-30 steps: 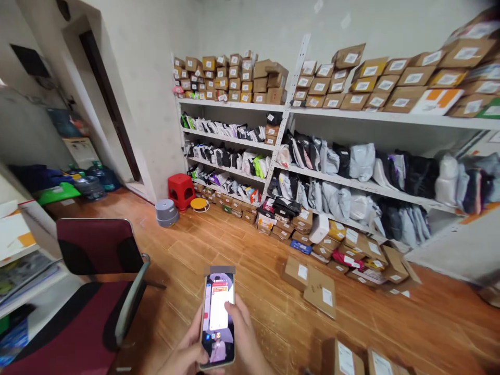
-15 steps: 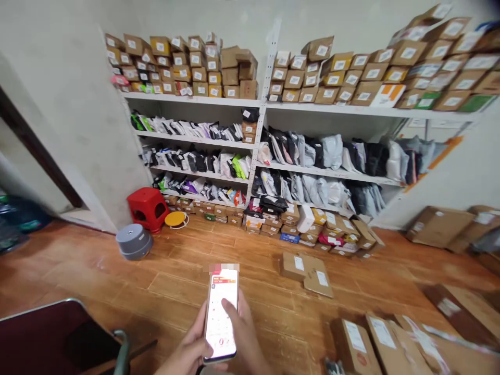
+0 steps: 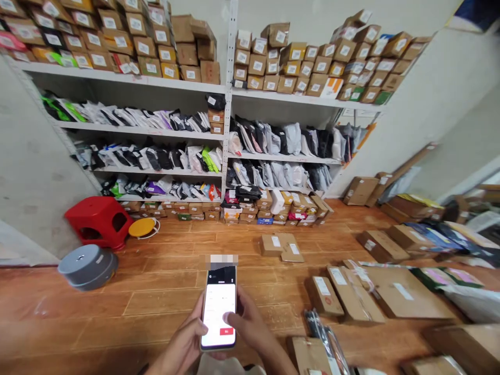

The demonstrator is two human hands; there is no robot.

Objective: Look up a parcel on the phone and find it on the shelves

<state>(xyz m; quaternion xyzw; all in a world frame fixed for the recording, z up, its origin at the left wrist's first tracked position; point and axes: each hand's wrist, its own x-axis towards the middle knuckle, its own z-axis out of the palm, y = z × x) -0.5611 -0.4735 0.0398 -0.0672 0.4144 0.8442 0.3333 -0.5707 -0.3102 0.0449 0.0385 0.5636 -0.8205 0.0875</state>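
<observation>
A smartphone [image 3: 219, 307] with a lit screen is held upright low in the middle of the view. Its screen shows a white panel with a red button near the bottom, under a dark strip. My left hand [image 3: 190, 330] wraps the phone's left edge, its thumb on the lower left of the screen. My right hand [image 3: 248, 320] grips the right edge, and its thumb rests on the lower right of the screen, just above the red button. The fingers behind the phone are mostly hidden.
White shelves [image 3: 156, 82] along the wall hold labelled boxes and bagged parcels. On the left stand a red stool [image 3: 97, 219], a grey stool [image 3: 88, 265] and a yellow round stool [image 3: 144, 227]. Cardboard boxes [image 3: 355, 294] lie across the wooden floor [image 3: 156, 297] at right.
The view has turned right, bringing more floor boxes in. The phone screen has switched from a page of icons to a white panel with a red button. My right thumb has moved lower on it.
</observation>
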